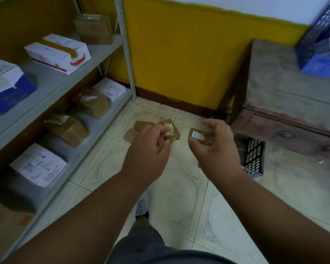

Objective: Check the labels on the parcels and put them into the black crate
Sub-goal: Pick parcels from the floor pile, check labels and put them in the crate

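My right hand holds a small brown parcel between thumb and fingers, its white label facing up. My left hand hovers beside it with loosely curled, parted fingers and nothing visibly in it. Behind the left hand, a few brown parcels lie in a pile on the tiled floor; the hand hides part of them. The black crate stands on the floor under the wooden table, to the right of my right hand and partly hidden by it.
A grey metal shelf rack on the left carries white and brown boxes on several levels. A worn wooden table with a drawer stands at the right, with a blue crate on top. A yellow wall lies ahead.
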Motion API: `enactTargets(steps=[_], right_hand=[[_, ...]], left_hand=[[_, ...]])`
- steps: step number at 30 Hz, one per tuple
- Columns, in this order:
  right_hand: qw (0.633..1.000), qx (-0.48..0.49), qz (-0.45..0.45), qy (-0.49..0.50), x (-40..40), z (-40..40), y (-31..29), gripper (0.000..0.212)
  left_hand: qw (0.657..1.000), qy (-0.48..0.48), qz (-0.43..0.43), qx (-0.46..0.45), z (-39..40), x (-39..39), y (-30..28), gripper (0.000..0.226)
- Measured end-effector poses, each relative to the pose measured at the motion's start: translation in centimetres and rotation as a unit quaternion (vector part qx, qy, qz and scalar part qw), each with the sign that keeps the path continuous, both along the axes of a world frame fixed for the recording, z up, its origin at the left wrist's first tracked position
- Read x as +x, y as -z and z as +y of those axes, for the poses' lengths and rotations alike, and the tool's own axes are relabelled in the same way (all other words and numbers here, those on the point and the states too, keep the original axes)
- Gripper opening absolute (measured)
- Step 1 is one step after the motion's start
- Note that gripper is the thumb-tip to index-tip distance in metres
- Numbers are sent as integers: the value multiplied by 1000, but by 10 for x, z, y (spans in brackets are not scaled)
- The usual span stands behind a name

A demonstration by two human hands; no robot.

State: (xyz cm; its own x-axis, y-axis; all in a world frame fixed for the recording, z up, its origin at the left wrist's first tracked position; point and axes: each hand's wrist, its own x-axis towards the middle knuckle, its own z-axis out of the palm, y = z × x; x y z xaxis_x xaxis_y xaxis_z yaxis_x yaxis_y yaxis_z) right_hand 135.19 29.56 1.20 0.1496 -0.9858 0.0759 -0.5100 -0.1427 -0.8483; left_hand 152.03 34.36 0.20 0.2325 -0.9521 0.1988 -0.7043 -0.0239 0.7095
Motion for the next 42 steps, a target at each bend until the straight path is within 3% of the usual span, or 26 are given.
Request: enactTargets(steps=[8, 15, 23, 27, 34, 42], right_hand=[[997, 5, 47, 63, 54, -151, -3, 58], [990, 24, 40, 132, 65, -255, 5, 57], [973, 77, -2, 216, 58, -417, 64, 45], [965, 120, -26, 232, 66, -523, 113, 43], [933, 200, 10, 298, 75, -647, 275, 46], [896, 279, 9, 345, 68, -655, 541, 42]], left_hand=[[994, 104, 8, 35, -191, 64, 2, 24], [975, 219, -18, 39, -334, 69, -6, 27], [955, 275, -48, 103, -488, 45, 33, 30], [956, 250, -74, 134, -577, 48, 66, 31], [950, 235, -59, 199, -720, 37, 235, 30], [925, 254, -31, 280, -761, 5, 512, 29]])
